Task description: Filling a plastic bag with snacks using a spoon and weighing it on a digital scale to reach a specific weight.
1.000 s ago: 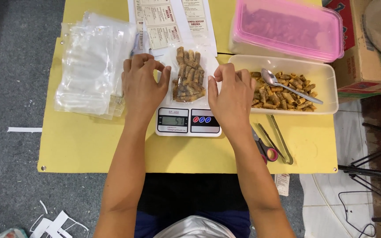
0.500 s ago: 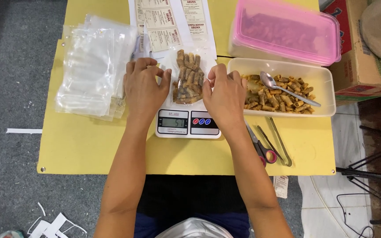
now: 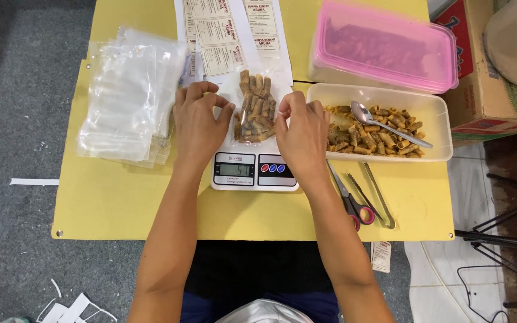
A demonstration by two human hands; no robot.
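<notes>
Now the snack bag (image 3: 254, 109) lies on the scale (image 3: 254, 170), long axis pointing away from the person; left hand (image 3: 198, 122) and right hand (image 3: 303, 133) pinch its side edges, fingers together.

Bare desk (image 3: 127, 206) lies open in front of the scale (image 3: 254, 170) and to its left. Stack of clear bags (image 3: 130, 96) blocks the left side. On the right the open tray (image 3: 435, 116), scissors (image 3: 348, 200) and tongs (image 3: 378, 197) crowd the desk. Label sheets (image 3: 228, 33) and the pink-lidded box (image 3: 384, 45) close off the far edge.
</notes>
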